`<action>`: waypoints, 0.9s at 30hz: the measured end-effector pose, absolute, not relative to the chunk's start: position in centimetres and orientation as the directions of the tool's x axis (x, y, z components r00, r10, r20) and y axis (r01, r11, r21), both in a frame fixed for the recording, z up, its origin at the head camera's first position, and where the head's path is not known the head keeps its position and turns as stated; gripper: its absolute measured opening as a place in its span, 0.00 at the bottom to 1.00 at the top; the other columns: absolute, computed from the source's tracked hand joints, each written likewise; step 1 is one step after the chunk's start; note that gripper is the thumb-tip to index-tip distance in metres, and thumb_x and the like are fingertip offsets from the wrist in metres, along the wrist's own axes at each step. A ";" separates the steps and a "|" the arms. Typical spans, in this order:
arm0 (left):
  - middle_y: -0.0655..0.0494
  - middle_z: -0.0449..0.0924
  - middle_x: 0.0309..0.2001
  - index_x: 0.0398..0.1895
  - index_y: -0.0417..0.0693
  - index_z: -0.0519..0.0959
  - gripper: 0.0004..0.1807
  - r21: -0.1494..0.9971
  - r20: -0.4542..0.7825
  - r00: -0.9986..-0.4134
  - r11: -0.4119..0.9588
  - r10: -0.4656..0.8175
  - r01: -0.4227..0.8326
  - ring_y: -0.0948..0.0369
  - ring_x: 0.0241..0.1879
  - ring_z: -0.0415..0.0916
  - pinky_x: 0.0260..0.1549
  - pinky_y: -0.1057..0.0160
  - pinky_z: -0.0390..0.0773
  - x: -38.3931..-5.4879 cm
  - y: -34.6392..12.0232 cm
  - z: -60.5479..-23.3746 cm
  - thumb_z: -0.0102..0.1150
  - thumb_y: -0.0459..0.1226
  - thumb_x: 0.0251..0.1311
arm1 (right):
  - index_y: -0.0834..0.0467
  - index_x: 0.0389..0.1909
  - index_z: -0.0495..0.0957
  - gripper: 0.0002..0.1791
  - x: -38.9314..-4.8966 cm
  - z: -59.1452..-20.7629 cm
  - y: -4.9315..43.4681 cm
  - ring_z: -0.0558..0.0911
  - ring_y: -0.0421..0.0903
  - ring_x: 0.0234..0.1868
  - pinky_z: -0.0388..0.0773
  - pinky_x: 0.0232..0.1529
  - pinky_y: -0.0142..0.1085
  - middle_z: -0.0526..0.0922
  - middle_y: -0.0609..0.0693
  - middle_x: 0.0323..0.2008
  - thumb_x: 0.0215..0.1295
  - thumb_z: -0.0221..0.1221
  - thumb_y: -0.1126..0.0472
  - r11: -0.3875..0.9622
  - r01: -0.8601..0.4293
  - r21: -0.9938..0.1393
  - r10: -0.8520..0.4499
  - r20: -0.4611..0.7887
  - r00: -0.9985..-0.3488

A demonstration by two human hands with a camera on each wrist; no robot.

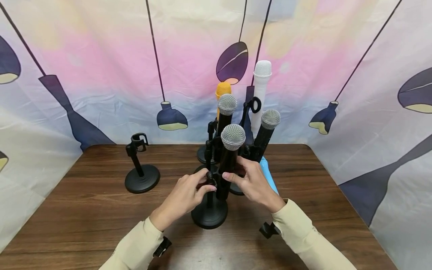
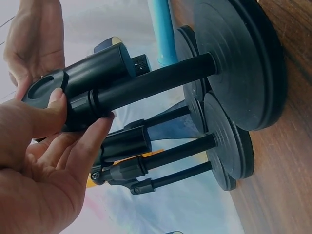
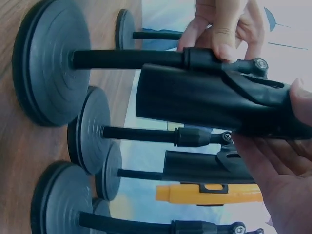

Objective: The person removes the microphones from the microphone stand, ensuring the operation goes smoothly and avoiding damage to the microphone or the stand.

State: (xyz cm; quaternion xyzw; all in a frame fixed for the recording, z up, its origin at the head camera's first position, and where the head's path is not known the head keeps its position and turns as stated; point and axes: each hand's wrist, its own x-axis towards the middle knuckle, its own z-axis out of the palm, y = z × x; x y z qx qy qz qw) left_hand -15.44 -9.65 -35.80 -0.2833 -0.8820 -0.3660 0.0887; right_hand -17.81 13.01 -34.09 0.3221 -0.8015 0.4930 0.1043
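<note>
My right hand (image 1: 254,184) grips a black microphone (image 1: 227,163) with a silver mesh head, which stands nearly upright. In the right wrist view, the microphone's black body (image 3: 180,100) sits in the clip of a small desk stand, alongside its post. My left hand (image 1: 185,195) pinches that microphone stand (image 1: 209,217) near the top of its post, just below the clip; the left wrist view shows thumb and fingers around the stand's collar (image 2: 80,108). The stand's round base rests on the table.
Behind are two more black microphones (image 1: 227,107) (image 1: 266,129), an orange one (image 1: 222,90) and a white one (image 1: 261,80), grouped with their stands. An unoccupied stand (image 1: 141,178) is at the left. A light blue object (image 1: 268,174) lies beyond my right wrist on the wooden table (image 1: 84,225).
</note>
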 end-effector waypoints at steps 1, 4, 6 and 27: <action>0.68 0.70 0.19 0.37 0.50 0.71 0.10 0.592 0.363 -0.824 0.575 0.435 0.564 0.72 0.16 0.56 0.20 0.68 0.61 -15.5 -9.6 -35.8 0.64 0.40 0.68 | 0.61 0.57 0.79 0.18 -17.8 -34.1 13.0 0.86 0.45 0.48 0.83 0.47 0.38 0.86 0.53 0.48 0.69 0.66 0.62 0.316 -0.624 -0.715 -0.407 0.492 -0.770; 0.69 0.69 0.19 0.37 0.50 0.71 0.10 0.587 0.365 -0.822 0.578 0.436 0.567 0.72 0.16 0.56 0.19 0.68 0.62 -15.5 -9.7 -35.7 0.64 0.40 0.67 | 0.61 0.56 0.78 0.18 -17.7 -34.1 12.9 0.87 0.45 0.47 0.83 0.45 0.38 0.86 0.53 0.47 0.69 0.66 0.61 0.337 -0.633 -0.697 -0.400 0.502 -0.766; 0.69 0.69 0.19 0.37 0.50 0.71 0.10 0.594 0.358 -0.823 0.572 0.442 0.566 0.72 0.16 0.57 0.19 0.69 0.62 -15.5 -9.7 -35.7 0.63 0.40 0.68 | 0.62 0.57 0.77 0.19 -17.8 -34.1 12.9 0.86 0.45 0.47 0.83 0.46 0.38 0.85 0.54 0.47 0.70 0.65 0.60 0.322 -0.622 -0.714 -0.412 0.485 -0.771; 0.64 0.61 0.19 0.37 0.49 0.71 0.09 0.618 0.309 -0.810 0.542 0.497 0.569 0.71 0.16 0.56 0.18 0.69 0.60 -15.9 -10.2 -35.3 0.60 0.41 0.71 | 0.63 0.64 0.70 0.24 -18.5 -34.6 13.5 0.84 0.47 0.53 0.81 0.52 0.38 0.81 0.57 0.53 0.71 0.63 0.64 0.211 -0.615 -0.760 -0.480 0.467 -0.743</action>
